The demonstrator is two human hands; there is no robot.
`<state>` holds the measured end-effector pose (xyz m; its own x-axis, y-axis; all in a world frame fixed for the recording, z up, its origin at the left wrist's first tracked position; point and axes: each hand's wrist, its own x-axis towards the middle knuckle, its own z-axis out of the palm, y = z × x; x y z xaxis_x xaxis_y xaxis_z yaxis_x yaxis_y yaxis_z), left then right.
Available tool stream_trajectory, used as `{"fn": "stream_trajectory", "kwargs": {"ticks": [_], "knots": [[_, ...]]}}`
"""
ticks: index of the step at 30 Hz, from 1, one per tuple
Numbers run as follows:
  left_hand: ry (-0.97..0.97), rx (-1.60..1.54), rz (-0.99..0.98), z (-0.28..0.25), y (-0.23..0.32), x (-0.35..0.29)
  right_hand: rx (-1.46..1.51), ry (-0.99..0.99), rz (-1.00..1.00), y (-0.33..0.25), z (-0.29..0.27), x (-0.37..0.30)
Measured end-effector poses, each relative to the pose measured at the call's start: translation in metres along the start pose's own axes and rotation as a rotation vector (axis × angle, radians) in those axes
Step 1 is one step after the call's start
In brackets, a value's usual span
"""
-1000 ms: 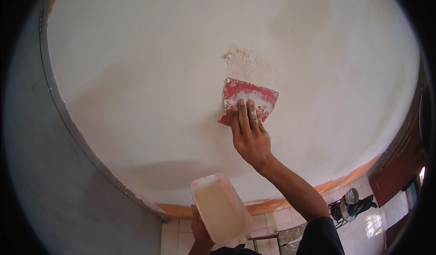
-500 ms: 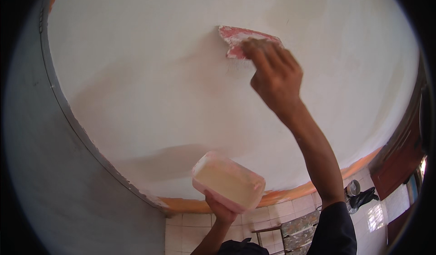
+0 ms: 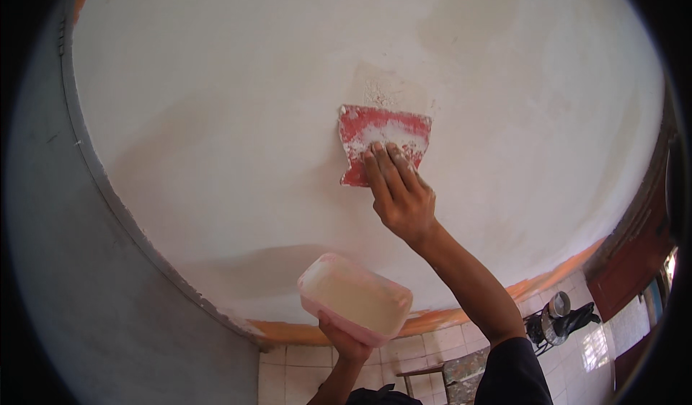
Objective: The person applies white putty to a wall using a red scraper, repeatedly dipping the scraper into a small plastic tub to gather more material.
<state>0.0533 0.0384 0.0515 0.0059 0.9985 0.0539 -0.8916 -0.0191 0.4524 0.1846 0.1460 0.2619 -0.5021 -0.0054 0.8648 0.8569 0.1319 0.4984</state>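
My right hand (image 3: 402,197) presses a red putty spreader (image 3: 360,127), smeared with white filler, flat against the pale wall (image 3: 238,153). Its fingers lie over the spreader's face, and the thumb is hidden behind. Just above the spreader's top edge is a rough, damp-looking filler patch (image 3: 386,88). Lower down, my left hand (image 3: 349,340) grips a pink plastic tub (image 3: 335,320) from beneath, tilted so that its opening shows. Inside the tub lies a layer of cream-coloured filler (image 3: 353,300).
A grey wall (image 3: 130,261) meets the pale one at the left. Along the pale wall's foot runs an orange band (image 3: 295,331) above white floor tiles (image 3: 295,376). A worn wooden bench (image 3: 465,376) stands below my right arm, with a can (image 3: 559,304) and black bag (image 3: 577,317) farther right.
My right hand has brought the spreader down and slightly left; it now lies flatter on the wall. A rough filler patch shows above it. The tub has shifted slightly left and down.
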Motion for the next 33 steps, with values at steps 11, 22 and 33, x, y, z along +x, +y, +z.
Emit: {"fn": "stream_trajectory", "kwargs": {"ticks": [11,22,33], "knots": [[-0.025,0.057,0.093,-0.025,0.032,-0.019,0.139,0.052,0.104,-0.012,-0.042,-0.021],[-0.013,0.063,0.069,-0.041,0.042,-0.019,0.062,0.148,0.011,0.030,-0.027,0.050],[0.031,-0.044,-0.012,-0.036,0.049,-0.025,0.101,0.112,0.097,0.015,-0.053,0.011]]}}
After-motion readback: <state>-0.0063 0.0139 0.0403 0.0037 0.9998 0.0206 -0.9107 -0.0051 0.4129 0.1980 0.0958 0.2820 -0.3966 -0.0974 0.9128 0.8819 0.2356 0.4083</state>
